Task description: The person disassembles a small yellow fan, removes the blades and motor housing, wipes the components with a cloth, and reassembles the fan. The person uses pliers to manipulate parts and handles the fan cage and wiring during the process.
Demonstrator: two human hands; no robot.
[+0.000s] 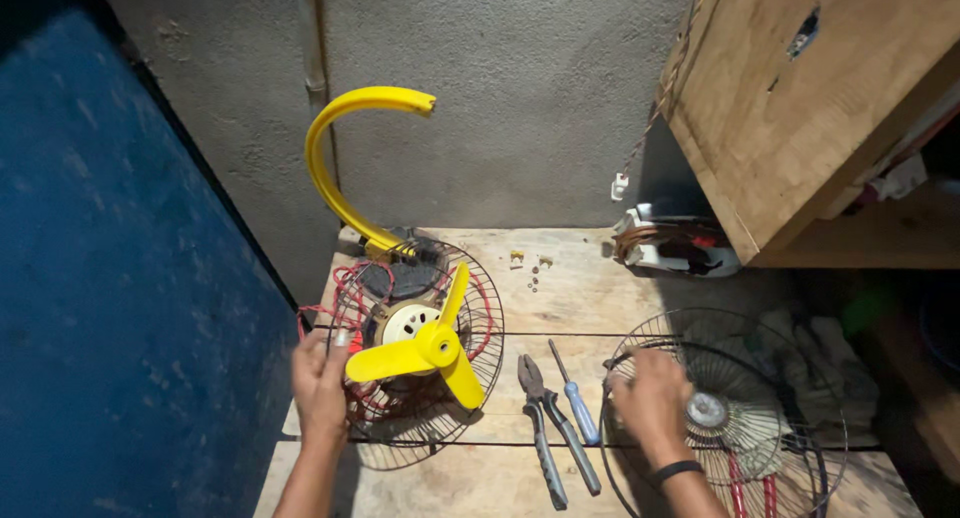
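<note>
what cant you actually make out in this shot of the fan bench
Head view only:
- Left hand: fingertips hidden behind the rear fan guard, so its grip is unclear.
- Front guard: lower part cut off by the bottom edge; right hand covers part of its rim.
- Small parts on the wooden bench: too small to identify.
- Right side beneath the wooden cabinet: too dark.

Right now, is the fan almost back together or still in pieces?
Still in pieces. Done: the front grille is off, lying on the table apart from the fan. In hand: the left hand steadies the rear grille beside the yellow blade; the right hand rests on the loose grille. Left: the blade stands uncovered, red wires show, and small screws, pliers and a screwdriver lie out.
</note>
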